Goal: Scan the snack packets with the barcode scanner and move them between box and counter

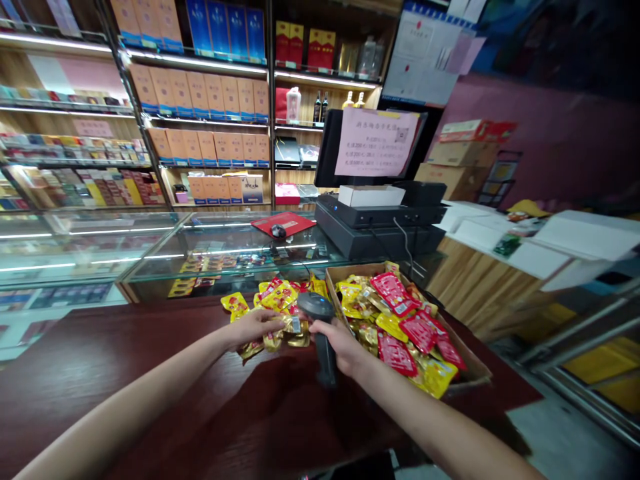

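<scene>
Fingers of the right hand (345, 348) are closed around the handle of a black barcode scanner (316, 305). Its round head is up, just beside the left hand (254, 328). The left hand is bent and seems to pinch a gold packet (295, 325) with a white label, but that spot is a bit blurry. The gold packet is between the left hand and the scanner, by a small heap of yellow, red and gold packets (235, 305). The heap sits on a dark red table (115, 353). To the right of the scanner is an open cardboard box (479, 378) full of shiny snack packets (393, 293). Behind the heap is a glass counter (220, 235) with a red mouse pad (300, 224) and a mouse (278, 231) on it. Next to them, a screen (327, 150) has pink paper (375, 150) on its front. Tall shelves (200, 60) full of boxes stand at the back.
</scene>
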Demonstrator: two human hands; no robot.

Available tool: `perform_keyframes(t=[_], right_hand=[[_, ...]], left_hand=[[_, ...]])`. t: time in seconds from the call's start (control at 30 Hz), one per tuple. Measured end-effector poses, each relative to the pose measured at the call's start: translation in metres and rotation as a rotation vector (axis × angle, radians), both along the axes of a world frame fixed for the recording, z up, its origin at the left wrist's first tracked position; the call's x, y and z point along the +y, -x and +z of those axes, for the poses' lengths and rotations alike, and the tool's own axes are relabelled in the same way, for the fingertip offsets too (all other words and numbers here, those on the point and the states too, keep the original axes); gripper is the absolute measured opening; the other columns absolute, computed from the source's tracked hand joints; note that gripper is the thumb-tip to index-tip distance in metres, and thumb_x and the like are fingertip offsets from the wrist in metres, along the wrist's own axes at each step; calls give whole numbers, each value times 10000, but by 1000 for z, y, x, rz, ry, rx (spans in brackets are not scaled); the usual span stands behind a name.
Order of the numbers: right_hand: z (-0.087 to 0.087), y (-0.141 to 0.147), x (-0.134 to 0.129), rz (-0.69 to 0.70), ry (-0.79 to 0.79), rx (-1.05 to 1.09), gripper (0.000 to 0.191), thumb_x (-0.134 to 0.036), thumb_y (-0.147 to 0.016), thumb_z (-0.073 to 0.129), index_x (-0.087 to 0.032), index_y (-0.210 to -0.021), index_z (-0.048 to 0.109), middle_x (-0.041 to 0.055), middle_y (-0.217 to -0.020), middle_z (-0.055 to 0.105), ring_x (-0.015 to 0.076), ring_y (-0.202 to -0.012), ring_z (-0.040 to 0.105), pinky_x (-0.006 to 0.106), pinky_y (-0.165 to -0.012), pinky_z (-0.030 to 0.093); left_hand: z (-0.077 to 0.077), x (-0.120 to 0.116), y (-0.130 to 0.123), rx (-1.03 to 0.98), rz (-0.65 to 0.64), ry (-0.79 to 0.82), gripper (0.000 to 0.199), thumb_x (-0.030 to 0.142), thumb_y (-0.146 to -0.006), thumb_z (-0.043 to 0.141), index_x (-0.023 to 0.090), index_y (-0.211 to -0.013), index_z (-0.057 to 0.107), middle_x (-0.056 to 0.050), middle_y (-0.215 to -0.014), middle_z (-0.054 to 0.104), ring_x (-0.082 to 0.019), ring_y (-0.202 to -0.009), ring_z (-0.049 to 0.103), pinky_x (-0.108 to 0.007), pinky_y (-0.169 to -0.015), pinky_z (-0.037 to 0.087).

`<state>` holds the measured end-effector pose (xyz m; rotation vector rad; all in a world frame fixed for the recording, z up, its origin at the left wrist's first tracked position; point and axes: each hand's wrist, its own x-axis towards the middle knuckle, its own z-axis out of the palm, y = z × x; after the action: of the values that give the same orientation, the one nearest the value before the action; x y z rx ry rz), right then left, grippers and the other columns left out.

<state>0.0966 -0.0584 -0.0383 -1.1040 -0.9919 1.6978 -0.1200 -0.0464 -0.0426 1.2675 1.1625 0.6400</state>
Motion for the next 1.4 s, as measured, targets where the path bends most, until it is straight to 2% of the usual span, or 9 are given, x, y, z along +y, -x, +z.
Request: perform_keyframes(t=[0.13, 0.3, 0.43, 0.53, 0.67, 0.77, 1.1, 1.27, 1.4], right_hand=[[-7, 2, -1, -56, 90, 136, 272, -127, -577, 652, -160, -844, 700, 39, -889, 711, 155, -823, 653, 247, -766, 516], [-15, 9, -10, 3, 109, 168, 289, -121, -566, 667, -163, -851, 689, 68, -1034, 691, 214, -996, 642, 305, -850, 523], [-23, 16, -14, 42, 42, 59, 264, -163, -602, 675, -162, -866, 662, 52, -934, 691, 183, -912, 656, 287, -804, 527], [-24, 21, -14, 57, 68, -11, 247, -218, -626, 667, -169, -865, 625, 38, -866, 678, 161, -759, 662, 283, -655, 540], [-18, 25, -15, 127, 93, -98, 160, -245, -629, 634, -163, -748, 565, 7, -688, 628, 136, -527, 595, 238, -428, 450], [-16, 26, -14, 144, 58, -174, 108, -259, -656, 594, -167, -657, 537, -24, -569, 550, 97, -420, 491, 211, -364, 368], [-16, 28, -11, 175, 45, -187, 162, -280, -699, 579, -189, -581, 516, -38, -489, 463, 93, -408, 413, 231, -388, 340], [-12, 28, -12, 169, 46, -169, 166, -269, -691, 582, -182, -570, 511, -50, -481, 440, 87, -409, 415, 224, -391, 336], [-9, 28, -10, 111, 26, -153, 125, -270, -673, 598, -170, -612, 553, -39, -508, 502, 97, -454, 464, 220, -420, 363]], left_hand=[[-9, 7, 0, -209, 147, 127, 359, 300, -592, 820, 150, -878, 665, -25, -766, 675, -90, -626, 587, -170, -567, 434], [-17, 23, 2, -401, 351, 263, 326, 272, -628, 811, 131, -878, 658, -66, -870, 694, -114, -708, 639, -196, -638, 515], [-10, 32, -2, -465, 394, 297, 278, 247, -666, 784, 126, -878, 651, -96, -909, 701, -172, -747, 669, -291, -699, 562], [-3, 36, -5, -427, 438, 278, 277, 211, -645, 797, 138, -869, 651, -77, -865, 705, -148, -666, 656, -259, -621, 555], [0, 42, -8, -394, 435, 244, 315, 227, -610, 820, 138, -869, 666, -65, -869, 701, -120, -646, 631, -215, -579, 524], [1, 44, -9, -392, 423, 232, 333, 250, -599, 828, 140, -871, 672, -51, -859, 696, -107, -630, 616, -208, -566, 510], [-5, 45, -7, -402, 423, 234, 411, 260, -545, 855, 135, -892, 675, -57, -857, 690, -103, -613, 607, -216, -571, 504], [-8, 47, -4, -391, 405, 211, 368, 272, -571, 840, 140, -871, 673, -64, -880, 693, -127, -669, 624, -235, -600, 526], [-5, 45, -3, -386, 404, 224, 360, 271, -578, 837, 142, -867, 664, -50, -851, 691, -121, -637, 623, -247, -604, 539]])
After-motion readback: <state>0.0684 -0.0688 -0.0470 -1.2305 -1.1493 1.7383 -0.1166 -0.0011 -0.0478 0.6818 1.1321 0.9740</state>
